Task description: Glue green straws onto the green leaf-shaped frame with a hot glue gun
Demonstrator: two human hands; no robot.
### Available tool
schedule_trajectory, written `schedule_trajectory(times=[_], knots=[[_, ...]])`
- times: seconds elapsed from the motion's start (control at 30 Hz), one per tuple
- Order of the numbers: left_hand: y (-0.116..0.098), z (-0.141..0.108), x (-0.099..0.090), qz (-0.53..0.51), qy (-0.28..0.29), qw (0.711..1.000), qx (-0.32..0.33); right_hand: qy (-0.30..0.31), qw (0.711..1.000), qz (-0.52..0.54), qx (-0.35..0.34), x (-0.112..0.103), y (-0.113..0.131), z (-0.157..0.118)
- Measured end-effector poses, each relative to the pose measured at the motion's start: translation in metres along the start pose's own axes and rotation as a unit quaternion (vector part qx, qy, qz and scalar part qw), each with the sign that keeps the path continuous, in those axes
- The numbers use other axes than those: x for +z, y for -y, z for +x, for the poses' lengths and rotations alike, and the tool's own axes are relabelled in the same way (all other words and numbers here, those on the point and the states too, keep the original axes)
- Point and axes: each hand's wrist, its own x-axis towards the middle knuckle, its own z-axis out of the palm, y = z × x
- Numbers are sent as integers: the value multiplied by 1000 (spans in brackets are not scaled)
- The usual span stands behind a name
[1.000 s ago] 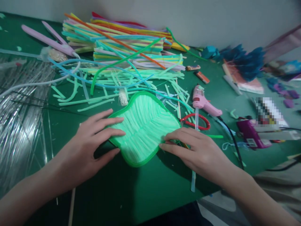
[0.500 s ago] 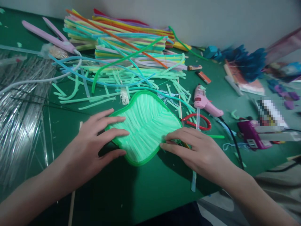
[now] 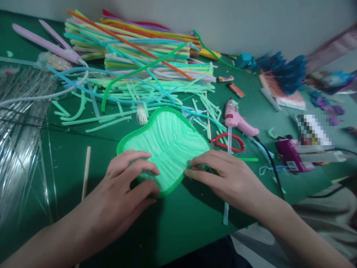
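Observation:
A leaf-shaped piece made of mint-green pipe cleaners [image 3: 170, 139], rimmed in darker green, lies in front of me. Slanting ribs run out from a line across its middle. My left hand [image 3: 136, 182] is curled over its lower left edge, its index finger and thumb close together at the rim and the other fingertips on the surface. On the right side, my right hand [image 3: 220, 169] pinches the rim between thumb and fingers. Something small under the right fingers is hidden. A red ring-shaped handle [image 3: 230, 142] lies just beyond that hand.
Pipe cleaners [image 3: 145, 56] in many colours are heaped at the back. A pink glue gun [image 3: 237, 121] stands to the right, near a purple box [image 3: 292, 154]. At the left are a pink hair straightener [image 3: 52, 46], silvery strands [image 3: 28, 149] and a wooden stick [image 3: 86, 171].
My left hand has slid down and right along the leaf's edge, its fingers curling more. My right hand keeps its pinch. The whole view has shifted slightly.

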Motion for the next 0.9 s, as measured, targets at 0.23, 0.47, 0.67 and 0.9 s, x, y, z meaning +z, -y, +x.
schedule_trajectory(times=[0.23, 0.47, 0.67, 0.9], knots=[[-1, 1, -2, 4, 8, 1000, 8, -6, 1000, -1, -3, 1, 0, 1], [-3, 1, -2, -5, 19, 1000, -6, -11, 1000, 2, -6, 0, -1, 1], [-4, 3, 0, 0, 19, 1000, 9, -13, 1000, 0, -11, 1, -1, 0], [-4, 4, 1, 8, 8, 1000, 9, -15, 1000, -3, -9, 1, 0, 2]])
